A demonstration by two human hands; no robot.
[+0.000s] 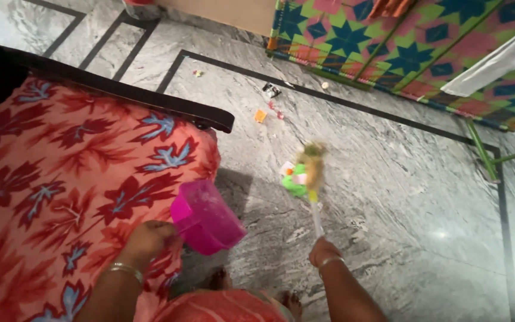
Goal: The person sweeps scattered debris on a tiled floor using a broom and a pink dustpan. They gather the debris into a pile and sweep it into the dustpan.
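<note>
My left hand [144, 240] grips the handle of a pink plastic dustpan [205, 218], held up beside the bed's edge. My right hand [324, 250] holds the white handle of a small broom [313, 170]. Its bristly head is blurred and sits over a pile of green and pink scraps [293, 180] on the grey marble floor [400, 197]. Both wrists wear a thin bangle.
A bed with a red floral sheet [61, 179] and a dark frame [150, 101] fills the left. A colourful woven cot [412, 48] on green legs stands at the top right. Small bits of litter [266, 101] lie scattered on the floor. My feet [251, 292] show at the bottom.
</note>
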